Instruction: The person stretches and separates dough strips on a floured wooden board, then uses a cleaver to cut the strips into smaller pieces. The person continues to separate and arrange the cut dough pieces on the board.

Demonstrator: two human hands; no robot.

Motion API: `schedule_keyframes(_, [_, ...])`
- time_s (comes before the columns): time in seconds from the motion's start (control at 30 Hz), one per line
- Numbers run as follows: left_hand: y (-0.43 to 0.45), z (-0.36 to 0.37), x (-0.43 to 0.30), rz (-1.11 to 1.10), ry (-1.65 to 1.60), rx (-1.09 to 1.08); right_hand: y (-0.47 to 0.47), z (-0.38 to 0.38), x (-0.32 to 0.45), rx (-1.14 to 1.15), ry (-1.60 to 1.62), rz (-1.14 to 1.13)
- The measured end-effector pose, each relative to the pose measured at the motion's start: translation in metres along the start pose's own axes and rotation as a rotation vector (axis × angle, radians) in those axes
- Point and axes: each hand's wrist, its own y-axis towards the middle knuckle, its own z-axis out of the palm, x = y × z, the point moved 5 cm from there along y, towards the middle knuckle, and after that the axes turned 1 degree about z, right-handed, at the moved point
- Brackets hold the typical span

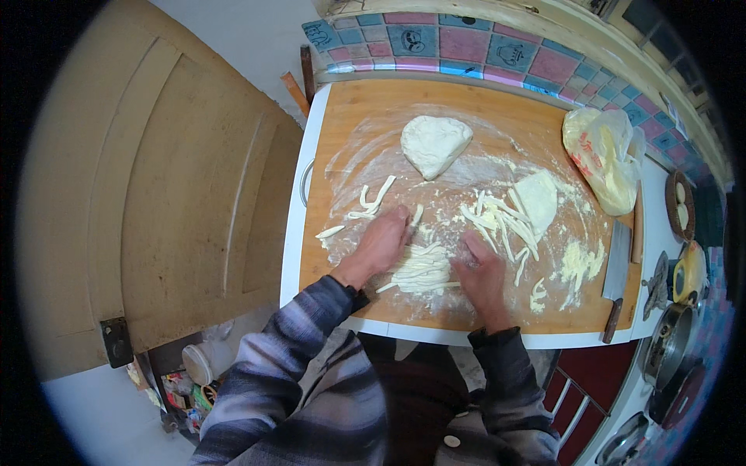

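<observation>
My left hand (384, 236) is at the upper left of a row of dough strips (424, 269) lying side by side on the floured wooden board (373, 93). A short strip end (417, 214) shows beside its fingertips; whether they grip it is hidden. My right hand (481, 269), fingers bent, is at the row's right side, and what its fingers hold cannot be made out. Loose strips (501, 218) lie in a tangle beyond it, against a flat dough sheet (537, 198). A large dough lump (435, 145) rests farther back. More strips (376, 201) lie left.
A cleaver (618, 262) and a rolling pin (637, 227) lie along the board's right side, below a plastic bag (606, 157) holding something pale yellow. Loose flour (577, 265) is heaped nearby. Farther right are a basket (681, 204) and a metal pan (669, 346). A wooden door (192, 175) stands left.
</observation>
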Motion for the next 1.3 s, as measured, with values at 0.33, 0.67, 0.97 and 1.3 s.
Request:
schedule_keyframes(0.33, [-0.045,-0.015,-0.015,-0.078,-0.521,0.109,-0.001,0.037,-0.007,0.597,0.388,0.301])
schedule_keyframes(0.67, [-0.018,-0.023,0.022,-0.091,0.185,-0.273,0.003,0.021,-0.006,0.221,-0.158,-0.096])
schedule_keyframes(0.97, [0.027,-0.014,0.047,-0.146,0.178,-0.192,0.000,-0.003,-0.011,0.257,0.160,0.373])
schedule_keyframes(1.3, [-0.034,-0.024,-0.032,-0.013,-0.538,0.036,0.008,0.037,0.008,0.429,0.822,0.641])
